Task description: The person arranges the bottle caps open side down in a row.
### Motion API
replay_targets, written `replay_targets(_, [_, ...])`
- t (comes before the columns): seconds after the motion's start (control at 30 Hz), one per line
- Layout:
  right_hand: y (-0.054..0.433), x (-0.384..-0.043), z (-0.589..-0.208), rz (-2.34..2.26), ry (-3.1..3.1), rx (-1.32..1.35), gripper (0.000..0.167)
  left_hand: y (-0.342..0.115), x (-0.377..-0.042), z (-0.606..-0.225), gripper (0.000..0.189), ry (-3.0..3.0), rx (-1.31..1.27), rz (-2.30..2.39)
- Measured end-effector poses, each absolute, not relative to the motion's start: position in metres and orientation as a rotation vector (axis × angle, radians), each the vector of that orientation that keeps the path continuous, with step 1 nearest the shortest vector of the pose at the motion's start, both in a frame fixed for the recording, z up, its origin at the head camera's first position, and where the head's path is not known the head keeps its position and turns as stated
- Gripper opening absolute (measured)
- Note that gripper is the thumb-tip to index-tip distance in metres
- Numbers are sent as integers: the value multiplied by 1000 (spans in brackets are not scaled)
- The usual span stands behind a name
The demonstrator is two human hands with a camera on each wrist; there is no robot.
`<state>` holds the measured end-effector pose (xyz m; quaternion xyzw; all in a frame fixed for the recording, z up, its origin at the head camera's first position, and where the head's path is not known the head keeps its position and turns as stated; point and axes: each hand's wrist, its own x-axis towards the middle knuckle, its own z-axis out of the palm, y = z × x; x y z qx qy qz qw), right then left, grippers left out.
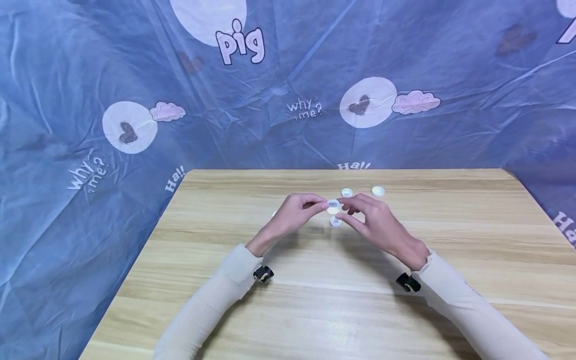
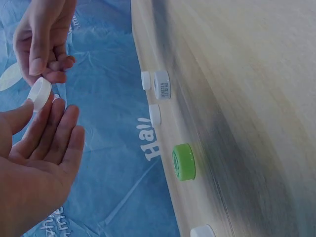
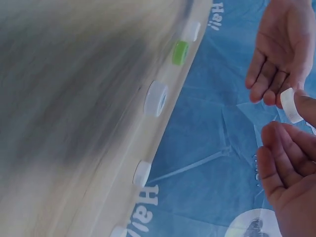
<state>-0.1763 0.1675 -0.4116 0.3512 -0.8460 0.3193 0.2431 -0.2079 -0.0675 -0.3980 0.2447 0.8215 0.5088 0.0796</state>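
Note:
My left hand (image 1: pixel 294 212) pinches a small white bottle cap (image 1: pixel 333 206) at its edge, above the table. In the left wrist view the thumb of the left hand (image 2: pixel 44 163) presses the cap's (image 2: pixel 39 94) side, with the other fingers spread. Close to its right side, my right hand (image 1: pixel 373 222) has loosely bent fingers; its thumb stands apart from the cap, and whether the index finger touches cannot be told. In the right wrist view, the right hand (image 3: pixel 291 177) lies below the white cap (image 3: pixel 291 105).
On the wooden table (image 1: pixel 315 310) lie several white caps, including ones at the back (image 1: pixel 347 192) and right (image 1: pixel 378 191), plus a printed cap (image 1: pixel 335 221) below the hands. A green cap (image 2: pixel 183 162) shows in the wrist views. A blue patterned cloth (image 1: pixel 270 125) hangs behind.

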Motion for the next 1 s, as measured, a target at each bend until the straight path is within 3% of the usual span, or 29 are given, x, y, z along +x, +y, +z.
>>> replay_targets(0.33, [165, -175, -406, 1042, -2415, 805, 16, -64, -205, -402, 20, 2633, 950, 1543])
replay_targets(1.0, [160, -175, -409, 1065, -2364, 798, 6, -67, -202, -409, 19, 2652, 1080, 1545])
